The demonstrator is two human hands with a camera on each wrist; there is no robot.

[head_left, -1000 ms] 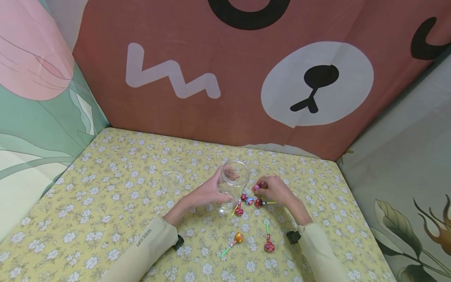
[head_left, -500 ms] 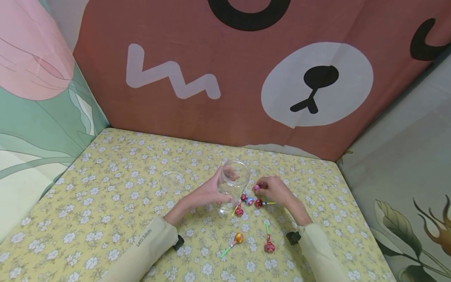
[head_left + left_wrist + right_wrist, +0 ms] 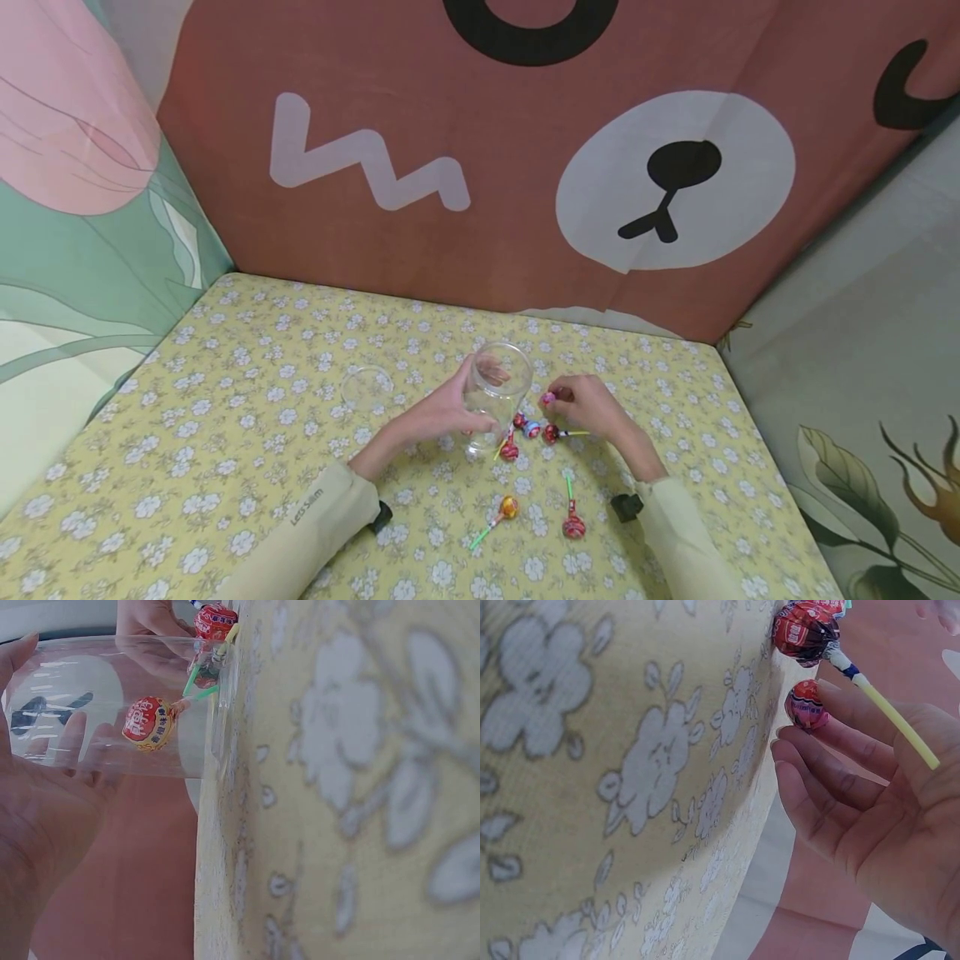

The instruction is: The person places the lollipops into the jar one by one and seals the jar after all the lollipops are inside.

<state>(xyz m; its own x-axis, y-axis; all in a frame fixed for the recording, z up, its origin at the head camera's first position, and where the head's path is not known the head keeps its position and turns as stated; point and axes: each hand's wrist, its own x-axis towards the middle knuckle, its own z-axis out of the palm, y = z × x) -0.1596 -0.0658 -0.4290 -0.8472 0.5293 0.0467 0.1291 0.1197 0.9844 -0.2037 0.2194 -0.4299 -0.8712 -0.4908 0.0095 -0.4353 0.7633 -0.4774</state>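
Observation:
My left hand grips a clear plastic jar by its side; the jar stands upright with its mouth uncovered. In the left wrist view, a red-and-gold lollipop shows within the jar's outline. To the right of the jar, my right hand pinches a pink-and-red lollipop between thumb and fingertips, close to the tabletop; its stick is hidden. Between the hands lie a dark red lollipop with a yellow stick, a blue-and-white lollipop and a red lollipop at the jar's foot.
A clear round lid lies left of the jar on the yellow flowered tablecloth. Nearer the person are an orange lollipop and a red lollipop, both with green sticks. A brown bear-print backdrop rises behind the table.
The pink-and-red lollipop in the right hand has shifted very slightly to the right. The left hand and the jar stay where they were.

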